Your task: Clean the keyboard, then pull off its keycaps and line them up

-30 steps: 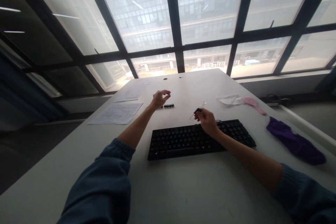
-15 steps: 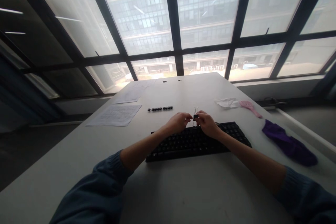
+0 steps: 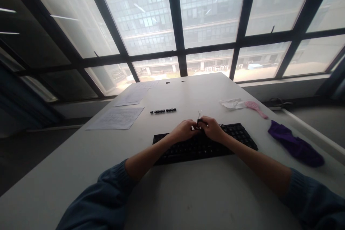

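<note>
My right hand (image 3: pixel 212 128) is closed around a small keycap puller (image 3: pixel 199 115) with a black grip. Thin wire prongs stick up from its top. My left hand (image 3: pixel 184 130) meets it from the left, fingers bent and pinched at the puller's lower end. What lies between those fingertips is too small and dark to make out. Both hands are over the top edge of a black keyboard (image 3: pixel 194 151), whose middle they partly hide. Beyond the keyboard, several loose black keycaps (image 3: pixel 163 111) lie in a row on the white table (image 3: pixel 194 194).
Printed sheets (image 3: pixel 115 118) lie on the left. To the right are a white tissue (image 3: pixel 232 103), a pink hairbrush (image 3: pixel 254 107) and a purple cloth (image 3: pixel 295 143). Windows (image 3: pixel 207 10) stand behind the table's far edge.
My left hand has moved right and slightly down, closing the gap to the right hand and the puller. The view has shifted slightly.
</note>
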Demonstrator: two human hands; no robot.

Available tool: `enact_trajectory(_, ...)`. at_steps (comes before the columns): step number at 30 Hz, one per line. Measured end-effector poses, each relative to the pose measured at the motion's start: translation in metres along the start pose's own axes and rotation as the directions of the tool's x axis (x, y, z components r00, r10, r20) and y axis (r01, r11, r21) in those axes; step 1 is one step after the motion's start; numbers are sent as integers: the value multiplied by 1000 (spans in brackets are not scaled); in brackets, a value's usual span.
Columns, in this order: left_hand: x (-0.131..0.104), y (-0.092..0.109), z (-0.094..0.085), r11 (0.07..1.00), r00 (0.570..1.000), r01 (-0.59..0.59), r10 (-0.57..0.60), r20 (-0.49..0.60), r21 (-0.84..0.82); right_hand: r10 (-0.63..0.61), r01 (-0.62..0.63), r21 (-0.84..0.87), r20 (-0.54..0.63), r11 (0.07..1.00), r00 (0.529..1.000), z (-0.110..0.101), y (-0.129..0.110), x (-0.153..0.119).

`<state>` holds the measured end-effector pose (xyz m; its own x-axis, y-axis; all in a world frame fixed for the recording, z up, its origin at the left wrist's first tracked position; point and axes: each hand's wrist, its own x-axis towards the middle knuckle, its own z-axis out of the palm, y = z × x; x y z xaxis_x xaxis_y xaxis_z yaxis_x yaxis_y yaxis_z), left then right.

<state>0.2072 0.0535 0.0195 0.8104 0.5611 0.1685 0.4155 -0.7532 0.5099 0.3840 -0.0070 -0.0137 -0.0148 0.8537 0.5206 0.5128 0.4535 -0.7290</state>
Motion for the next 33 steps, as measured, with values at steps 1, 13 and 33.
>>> enact_trajectory(1, 0, 0, 2, 1000, 1000, 5, -5, -17, 9, 18, -18, 6, -5, 1000, 1000, 0, 0, 0)
enact_trajectory(13, 0, -7, 17, 999, 990, 0, 8, -140, 53, 84, -85, 87, 13, 993, 996, -5, 5, 0)
enact_trajectory(33, -2, -4, 18, 994, 970, -60, 80, -232, 92, 114, -93, 209, -87, 973, 990, -7, 5, 1)
